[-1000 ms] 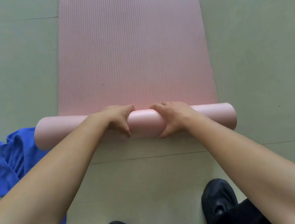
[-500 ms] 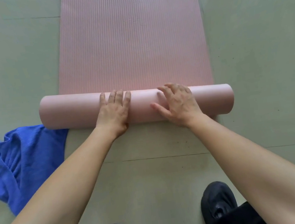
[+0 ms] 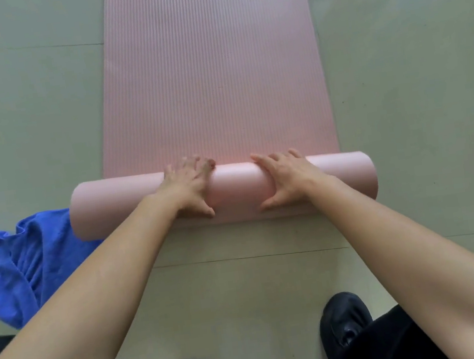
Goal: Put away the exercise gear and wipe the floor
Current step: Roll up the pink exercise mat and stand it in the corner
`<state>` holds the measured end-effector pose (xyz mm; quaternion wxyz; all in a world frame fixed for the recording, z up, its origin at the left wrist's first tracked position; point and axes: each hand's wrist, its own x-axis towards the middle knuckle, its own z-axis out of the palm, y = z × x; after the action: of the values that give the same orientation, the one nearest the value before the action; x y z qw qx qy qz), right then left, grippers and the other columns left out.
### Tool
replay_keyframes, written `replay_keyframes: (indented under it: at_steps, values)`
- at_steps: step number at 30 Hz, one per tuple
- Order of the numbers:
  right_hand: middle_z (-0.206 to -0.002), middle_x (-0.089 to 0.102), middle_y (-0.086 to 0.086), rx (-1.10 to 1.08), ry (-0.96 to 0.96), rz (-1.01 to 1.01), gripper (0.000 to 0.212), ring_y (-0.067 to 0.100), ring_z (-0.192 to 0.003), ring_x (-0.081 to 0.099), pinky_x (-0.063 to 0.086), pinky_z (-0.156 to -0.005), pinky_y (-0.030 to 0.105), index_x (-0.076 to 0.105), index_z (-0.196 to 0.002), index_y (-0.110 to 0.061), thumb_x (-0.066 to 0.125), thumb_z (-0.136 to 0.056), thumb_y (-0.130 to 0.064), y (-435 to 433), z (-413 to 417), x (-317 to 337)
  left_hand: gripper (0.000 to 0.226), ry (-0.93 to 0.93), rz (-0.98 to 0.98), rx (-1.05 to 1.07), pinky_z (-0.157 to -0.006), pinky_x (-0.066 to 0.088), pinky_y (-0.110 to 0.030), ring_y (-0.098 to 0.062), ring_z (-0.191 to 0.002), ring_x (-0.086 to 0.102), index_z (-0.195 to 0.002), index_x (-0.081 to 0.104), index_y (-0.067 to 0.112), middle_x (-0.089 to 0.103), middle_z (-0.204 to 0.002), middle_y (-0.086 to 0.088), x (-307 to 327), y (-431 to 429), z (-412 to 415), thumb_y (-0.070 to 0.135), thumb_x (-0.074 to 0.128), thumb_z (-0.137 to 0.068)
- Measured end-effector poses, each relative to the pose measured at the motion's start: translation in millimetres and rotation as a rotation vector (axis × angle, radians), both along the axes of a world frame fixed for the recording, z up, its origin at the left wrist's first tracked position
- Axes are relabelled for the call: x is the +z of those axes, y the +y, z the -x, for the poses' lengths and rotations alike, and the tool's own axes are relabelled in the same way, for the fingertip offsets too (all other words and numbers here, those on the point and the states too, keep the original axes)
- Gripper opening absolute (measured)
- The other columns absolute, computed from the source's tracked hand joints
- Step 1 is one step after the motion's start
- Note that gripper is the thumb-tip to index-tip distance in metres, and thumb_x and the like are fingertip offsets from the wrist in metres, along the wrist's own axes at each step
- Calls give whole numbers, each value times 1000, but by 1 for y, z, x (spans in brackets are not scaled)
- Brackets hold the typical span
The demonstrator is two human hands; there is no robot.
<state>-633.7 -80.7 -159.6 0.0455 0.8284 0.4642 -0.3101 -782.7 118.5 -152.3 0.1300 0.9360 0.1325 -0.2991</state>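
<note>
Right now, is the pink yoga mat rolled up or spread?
Partly rolled: left hand and right hand hold the roll; the yoga mat beyond lies flat.

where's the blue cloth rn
In the head view, the blue cloth lies crumpled on the floor at the left, beside the left end of the rolled mat.
</note>
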Motion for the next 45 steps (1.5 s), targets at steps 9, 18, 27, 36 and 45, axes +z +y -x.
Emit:
replay_keyframes:
  at_steps: [9, 18, 27, 36, 45]
  values:
    - [-153, 32, 10, -48, -122, -119, 109, 32, -142, 29, 14, -121, 48, 23, -153, -25, 55, -69, -86, 2, -2, 0, 132, 18, -249, -78, -120, 3, -58, -33, -150, 3, -154, -10, 18, 1, -161, -17, -11, -3, 0, 72, 71, -64]
    - [-141, 51, 12, 4, 47, 85, 118, 33, -128, 50, 43, -105, 41, 18, -157, -26, 81, -64, -61, 25, -21, 16, 75, -28, -93, -5, -75, 45, -32, -26, -104, 61, -133, 41, 31, 63, -116, 0, 5, 4, -13, 40, 74, -67]
    - [-145, 47, 12, -202, 4, -79, 84, 32, -134, 45, 32, -112, 42, 35, -151, -25, 65, -83, -64, 5, -27, 5, 74, -153, 67, 206, -104, 32, -45, -32, -128, 40, -136, 41, 22, 40, -140, -8, 5, 11, -3, 33, 76, -72]
    - [-142, 48, 18, -164, -274, -340, 84, 38, -136, 41, 21, -118, 53, 48, -141, -16, 37, -83, -77, 13, 6, -20, 128, -37, -288, -105, -119, 6, -59, -34, -149, 7, -153, 0, 6, 6, -161, -16, -18, -14, 2, 72, 67, -66]
    - [-134, 57, 6, -6, -72, 16, 107, 29, -125, 52, 37, -107, 43, 34, -149, -30, 76, -59, -70, 24, -13, 20, 79, -62, -53, -9, -87, 46, -34, -27, -113, 59, -135, 42, 24, 60, -126, -3, 11, 4, -21, 39, 77, -66]
